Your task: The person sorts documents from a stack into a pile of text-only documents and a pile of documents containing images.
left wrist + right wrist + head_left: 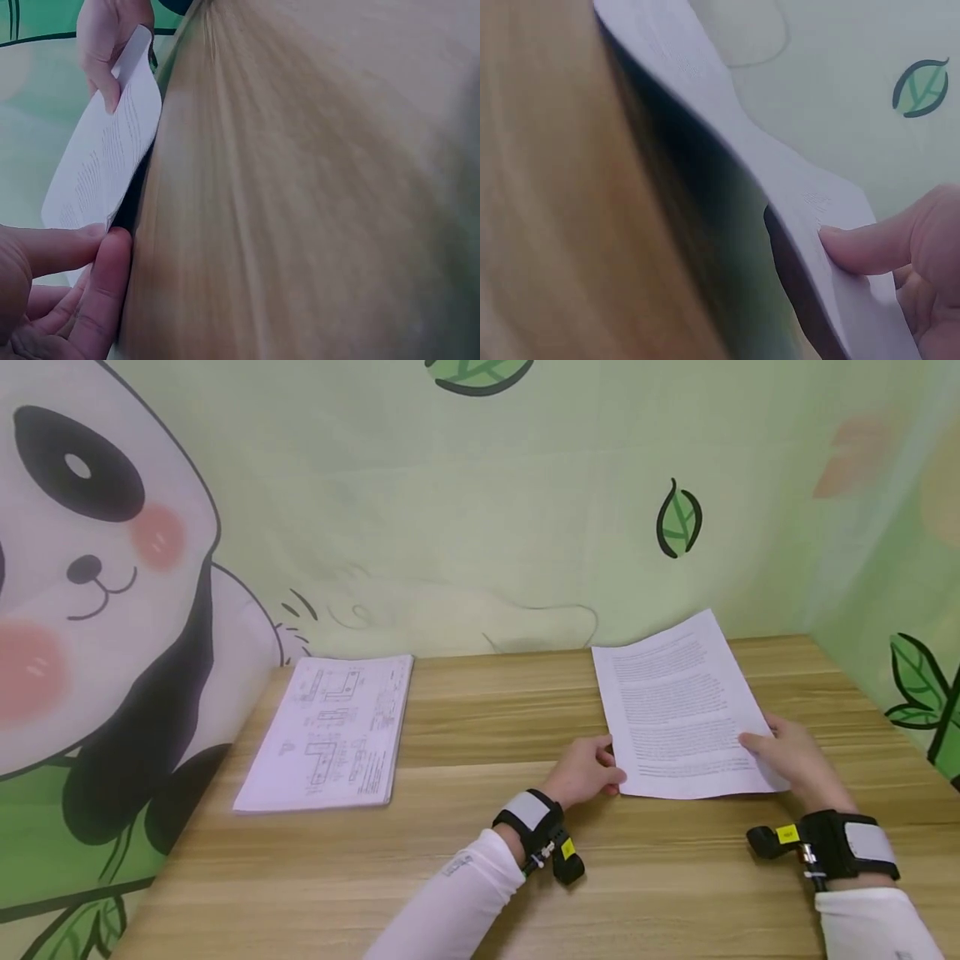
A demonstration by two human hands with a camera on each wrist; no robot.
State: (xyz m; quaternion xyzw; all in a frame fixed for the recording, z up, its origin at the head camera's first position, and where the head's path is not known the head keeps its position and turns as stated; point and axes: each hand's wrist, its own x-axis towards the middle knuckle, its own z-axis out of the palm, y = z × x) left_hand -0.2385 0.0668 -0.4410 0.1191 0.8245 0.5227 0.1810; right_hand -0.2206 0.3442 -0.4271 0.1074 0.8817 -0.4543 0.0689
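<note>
A white sheet of paper (667, 710) printed with lines of text is held slightly off the table on the right side. My left hand (583, 772) pinches its lower left corner between thumb and index finger, also seen close up in the left wrist view. On the right edge, near the lower corner, my right hand (798, 760) grips the paper with the thumb (862, 247) on top and the other fingers mostly hidden beneath. The sheet bows, and a dark gap shows under it in the right wrist view. Whether it is one sheet or a few, I cannot tell.
A neat stack of papers (330, 735) with technical drawings on top lies at the left of the wooden table (480, 727). Behind the table hangs a green cloth backdrop (450, 527) with a panda and leaves. Both wrists wear black straps with small devices.
</note>
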